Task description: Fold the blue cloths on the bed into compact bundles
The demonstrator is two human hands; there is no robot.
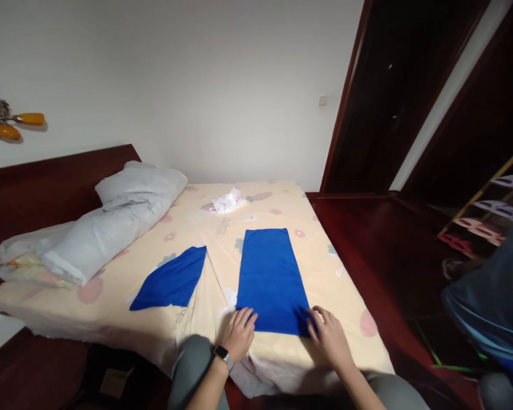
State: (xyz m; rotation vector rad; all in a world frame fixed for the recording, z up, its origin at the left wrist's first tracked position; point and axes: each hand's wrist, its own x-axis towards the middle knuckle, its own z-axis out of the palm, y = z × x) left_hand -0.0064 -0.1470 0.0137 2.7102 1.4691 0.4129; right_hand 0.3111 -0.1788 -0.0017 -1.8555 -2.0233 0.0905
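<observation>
A blue cloth point(270, 273) lies flat on the bed in a long rectangle in front of me. At its near left corner rests my left hand point(239, 331), fingers slightly bent and touching the edge; a watch is on that wrist. My right hand point(328, 335) is at the near right corner, fingers apart and fingertips on the cloth's edge. Neither hand lifts the fabric. Another blue cloth point(171, 280), skewed and uneven in outline, lies to the left, apart from both hands.
The bed point(346, 296) has a pale patterned sheet. A crumpled white plastic bag point(227, 201) lies farther back. Bedding in a clear cover point(123, 219) leans by the headboard point(60, 171). At right are a shoe rack point(483, 210) and a person in blue clothing point(491, 290).
</observation>
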